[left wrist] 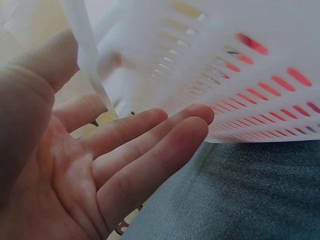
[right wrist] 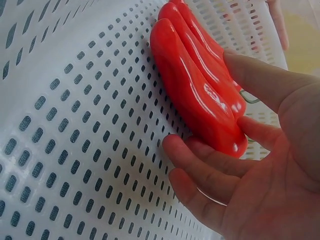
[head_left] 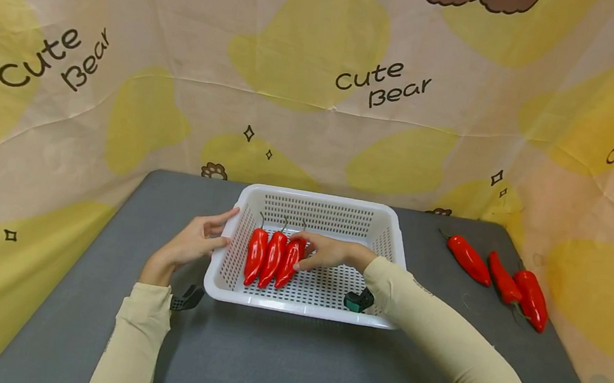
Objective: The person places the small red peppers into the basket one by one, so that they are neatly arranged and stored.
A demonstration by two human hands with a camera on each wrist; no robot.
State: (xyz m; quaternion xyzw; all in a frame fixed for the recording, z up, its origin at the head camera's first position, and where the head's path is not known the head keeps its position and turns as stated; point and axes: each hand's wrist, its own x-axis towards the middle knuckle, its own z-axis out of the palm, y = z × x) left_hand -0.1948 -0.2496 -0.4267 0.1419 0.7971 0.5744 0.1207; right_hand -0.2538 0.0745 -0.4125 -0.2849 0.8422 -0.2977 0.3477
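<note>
In cream sleeves (head_left: 470,365), pinching basket (head_left: 298,308) by its left rim (head_left: 215,266) with left hand (head_left: 191,244) and, inside it, grasping rightmost pepper (head_left: 286,272) of three with right hand (head_left: 329,252).

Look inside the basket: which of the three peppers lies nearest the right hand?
The rightmost pepper in the basket, head view: the right hand is at it, while the middle pepper and leftmost pepper lie farther left.

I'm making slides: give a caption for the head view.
Left hand on the basket, right hand on the rightmost of three peppers inside; three more lie outside.
</note>
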